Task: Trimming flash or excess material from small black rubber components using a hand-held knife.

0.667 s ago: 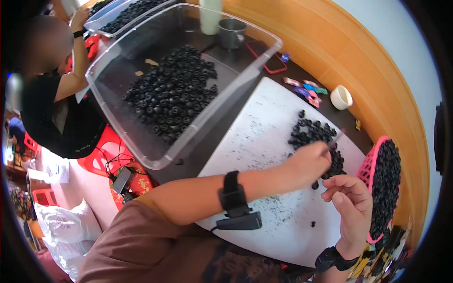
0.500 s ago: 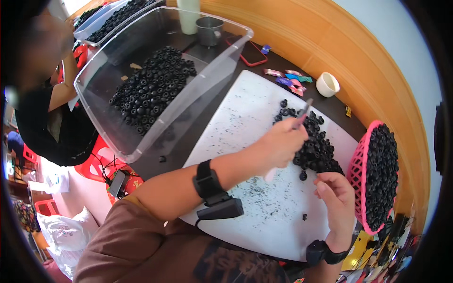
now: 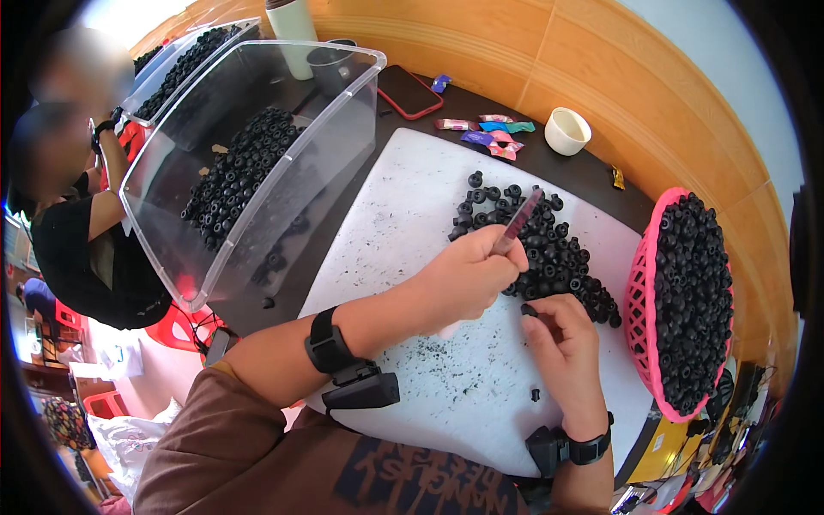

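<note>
Head view: trimming small black rubber parts w/ a thin blade tool.

Left hand [image 3: 468,279] is gripping the blade tool [image 3: 517,221], fingers closed round it; right hand [image 3: 562,339] is pinching one black part [image 3: 529,310], near the white board's [image 3: 412,215] middle, beside the parts pile [image 3: 541,245]. Judged step: cleaning one pc; next move probably needs blade tip brought to it carefully. Pink basket [image 3: 639,300] at board's right edge, clear bin [image 3: 249,172] left; wood wall behind.

Your left hand [image 3: 468,275] grips a slim reddish tool [image 3: 518,221], tilted over the black ring pile [image 3: 536,249]; your right hand [image 3: 562,339] pinches one black ring [image 3: 529,310].
</note>
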### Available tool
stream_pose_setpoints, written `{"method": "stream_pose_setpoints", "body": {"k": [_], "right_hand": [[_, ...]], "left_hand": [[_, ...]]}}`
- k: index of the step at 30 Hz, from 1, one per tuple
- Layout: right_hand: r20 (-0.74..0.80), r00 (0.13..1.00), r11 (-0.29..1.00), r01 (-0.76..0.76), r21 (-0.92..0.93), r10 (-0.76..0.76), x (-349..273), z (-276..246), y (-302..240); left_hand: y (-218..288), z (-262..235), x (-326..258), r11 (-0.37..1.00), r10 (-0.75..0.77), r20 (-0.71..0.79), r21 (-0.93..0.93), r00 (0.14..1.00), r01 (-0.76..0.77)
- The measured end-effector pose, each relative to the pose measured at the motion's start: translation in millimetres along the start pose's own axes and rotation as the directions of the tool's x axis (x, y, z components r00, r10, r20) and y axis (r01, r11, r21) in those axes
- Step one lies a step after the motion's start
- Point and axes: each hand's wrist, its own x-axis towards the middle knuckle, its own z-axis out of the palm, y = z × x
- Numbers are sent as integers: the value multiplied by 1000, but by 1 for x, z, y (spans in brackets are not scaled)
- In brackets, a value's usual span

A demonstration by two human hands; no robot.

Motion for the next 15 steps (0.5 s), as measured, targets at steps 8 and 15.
{"method": "stream_pose_setpoints", "body": {"k": [8, 15], "right_hand": [[29, 986, 675, -134, 726, 164, -13, -8, -21], [-105, 994, 739, 93, 668, -29, -22, -9, -23]], "left_hand": [[-5, 10, -15, 954, 108, 264, 243, 959, -174], [-3, 16, -21, 952, 76, 316, 260, 946, -163]]}}
